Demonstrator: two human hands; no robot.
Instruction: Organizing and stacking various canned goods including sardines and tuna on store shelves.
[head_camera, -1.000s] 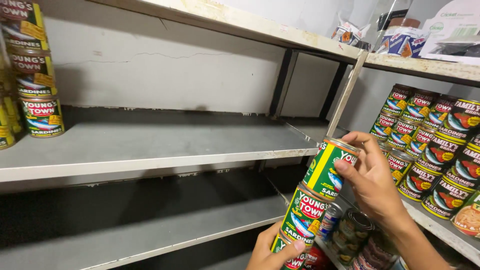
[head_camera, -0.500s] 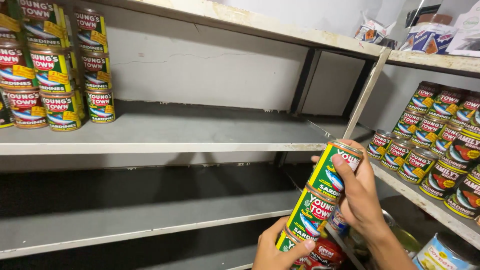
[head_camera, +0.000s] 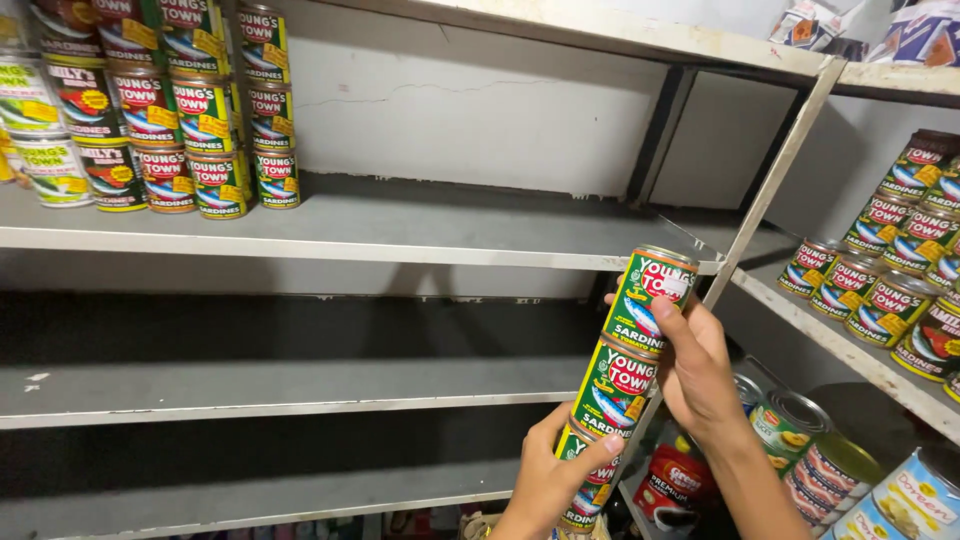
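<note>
I hold a tilted column of three green tin cans with red and yellow labels in front of grey shelves. My right hand wraps the upper two cans from the right side. My left hand grips the lowest can from below. The column leans with its top toward the upper right, near the front edge of the middle shelf.
Stacks of similar cans stand at the far left of the middle shelf. More cans fill the slanted shelves on the right. A lower shelf runs beneath. A slanted metal post divides the two shelf units. Other tins sit at lower right.
The view has swung left, bringing more of the left can stacks into sight. The column of cans has stayed in both hands, with little change in its tilt.
</note>
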